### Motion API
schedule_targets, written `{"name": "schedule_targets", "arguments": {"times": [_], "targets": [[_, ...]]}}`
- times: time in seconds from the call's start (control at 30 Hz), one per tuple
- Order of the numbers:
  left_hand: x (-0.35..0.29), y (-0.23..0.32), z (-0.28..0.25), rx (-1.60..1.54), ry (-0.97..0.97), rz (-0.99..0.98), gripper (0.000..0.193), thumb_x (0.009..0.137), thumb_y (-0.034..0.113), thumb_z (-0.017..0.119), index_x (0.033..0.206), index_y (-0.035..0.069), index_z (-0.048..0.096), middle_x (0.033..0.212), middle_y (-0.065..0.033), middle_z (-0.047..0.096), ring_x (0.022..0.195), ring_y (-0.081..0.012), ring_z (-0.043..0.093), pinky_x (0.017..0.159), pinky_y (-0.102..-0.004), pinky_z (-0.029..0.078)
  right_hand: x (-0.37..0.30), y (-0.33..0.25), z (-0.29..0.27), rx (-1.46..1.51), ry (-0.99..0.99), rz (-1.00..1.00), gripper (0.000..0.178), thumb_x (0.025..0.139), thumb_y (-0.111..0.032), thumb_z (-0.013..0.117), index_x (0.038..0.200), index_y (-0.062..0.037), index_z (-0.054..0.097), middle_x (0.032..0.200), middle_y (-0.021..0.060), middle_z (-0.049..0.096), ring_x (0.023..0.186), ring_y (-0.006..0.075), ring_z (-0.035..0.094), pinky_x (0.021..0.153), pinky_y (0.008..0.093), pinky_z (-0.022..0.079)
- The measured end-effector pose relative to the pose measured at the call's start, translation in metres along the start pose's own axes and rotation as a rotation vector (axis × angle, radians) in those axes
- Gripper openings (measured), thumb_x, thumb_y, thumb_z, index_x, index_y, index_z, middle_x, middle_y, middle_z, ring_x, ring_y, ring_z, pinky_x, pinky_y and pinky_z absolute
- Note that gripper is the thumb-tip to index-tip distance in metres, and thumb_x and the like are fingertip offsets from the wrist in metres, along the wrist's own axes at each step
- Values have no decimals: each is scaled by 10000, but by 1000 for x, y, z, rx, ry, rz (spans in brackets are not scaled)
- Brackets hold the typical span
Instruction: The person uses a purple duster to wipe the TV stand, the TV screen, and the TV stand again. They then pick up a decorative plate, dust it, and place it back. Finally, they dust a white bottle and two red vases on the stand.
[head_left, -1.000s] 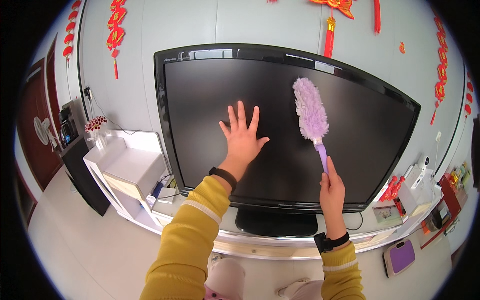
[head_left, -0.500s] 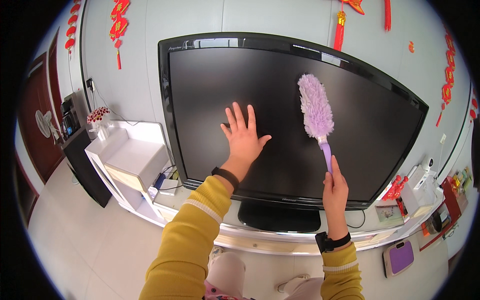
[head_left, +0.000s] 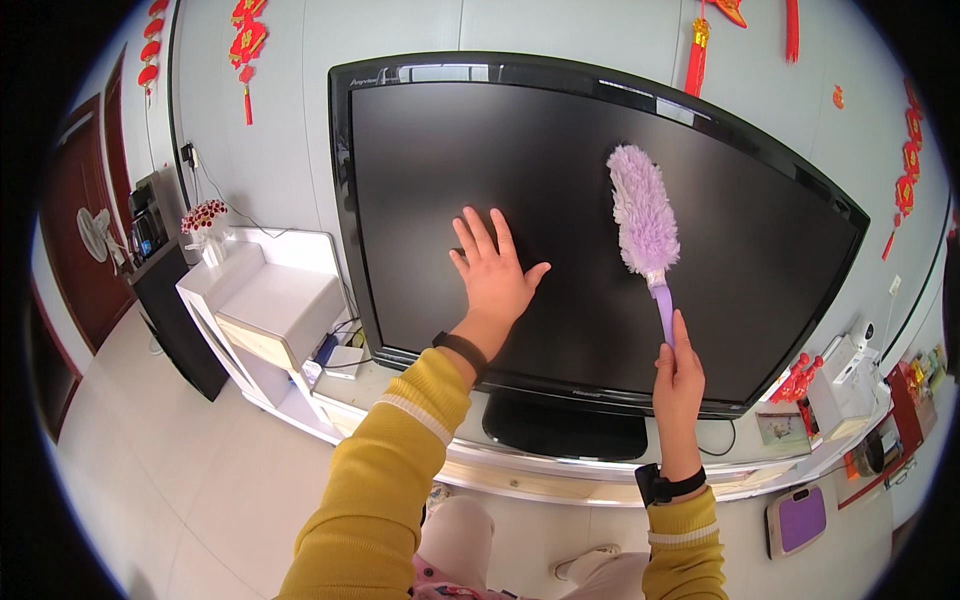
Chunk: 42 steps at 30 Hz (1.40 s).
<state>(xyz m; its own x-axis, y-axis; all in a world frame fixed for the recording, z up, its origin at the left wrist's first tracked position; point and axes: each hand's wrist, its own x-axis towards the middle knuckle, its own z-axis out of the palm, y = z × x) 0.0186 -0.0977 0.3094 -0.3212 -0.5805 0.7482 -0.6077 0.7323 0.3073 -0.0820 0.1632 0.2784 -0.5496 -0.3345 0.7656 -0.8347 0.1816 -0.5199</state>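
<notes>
From my end, the duster (head_left: 645, 215) stands before the right half of the TV (head_left: 570, 310), its head up and tipped slightly left — I can't tell whether it touches. I have the right hand (head_left: 680, 390) closed around its handle (head_left: 664, 312). The left hand (head_left: 497, 283) is empty, fingers spread, before the left half — contact unclear. A white cabinet (head_left: 275, 295) bears the TV and, at left, flowers (head_left: 204, 214).
</notes>
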Motion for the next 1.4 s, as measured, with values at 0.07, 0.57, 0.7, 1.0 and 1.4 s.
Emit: {"name": "schedule_targets", "arguments": {"times": [0.07, 0.57, 0.7, 1.0, 1.4], "targets": [[0, 0, 0, 19, -12, -3, 1069, 815, 551, 695, 1526, -8, 125, 1549, -346, 51, 1440, -526, 55, 1064, -663, 283, 0, 0, 0, 16, -11, 12, 464, 981, -68, 526, 1434, -161, 489, 795, 72, 549, 682, 139, 517, 663, 269, 462], [-8, -8, -3, 74, -2, 19, 989, 834, 535, 678, 1542, 74, 163, 1562, -317, 59, 1436, -524, 92, 1084, -621, 302, 2, -7, 10, -22, -1, -68, 480, 977, -57, 522, 1442, -168, 480, 772, 72, 540, 687, 144, 521, 674, 276, 459], [-12, -17, -4, 65, -4, -7, 994, 820, 528, 696, 1548, 111, 163, 1556, -326, 53, 1414, -561, 107, 1078, -620, 314, 10, -19, 21, -14, -12, -83, 504, 963, -52, 539, 1448, -172, 469, 780, 93, 549, 693, 186, 533, 682, 304, 465], [-17, -63, 5, -15, -57, -246, 1104, 806, 587, 687, 1548, 55, 66, 1552, -342, 17, 1408, -568, 90, 1141, -526, 278, 17, -57, 67, 1, -96, -186, 521, 953, -111, 568, 1451, -213, 458, 783, 132, 563, 677, 281, 561, 671, 374, 483], [-34, -117, 19, -246, -25, -364, 983, 835, 369, 706, 1538, 45, 100, 1540, -359, 69, 1388, -575, 180, 1148, -506, 275, -15, -68, 109, -184, -435, -268, 552, 907, -111, 603, 1417, -289, 489, 778, 113, 546, 667, 306, 592, 617, 414, 506]]}}
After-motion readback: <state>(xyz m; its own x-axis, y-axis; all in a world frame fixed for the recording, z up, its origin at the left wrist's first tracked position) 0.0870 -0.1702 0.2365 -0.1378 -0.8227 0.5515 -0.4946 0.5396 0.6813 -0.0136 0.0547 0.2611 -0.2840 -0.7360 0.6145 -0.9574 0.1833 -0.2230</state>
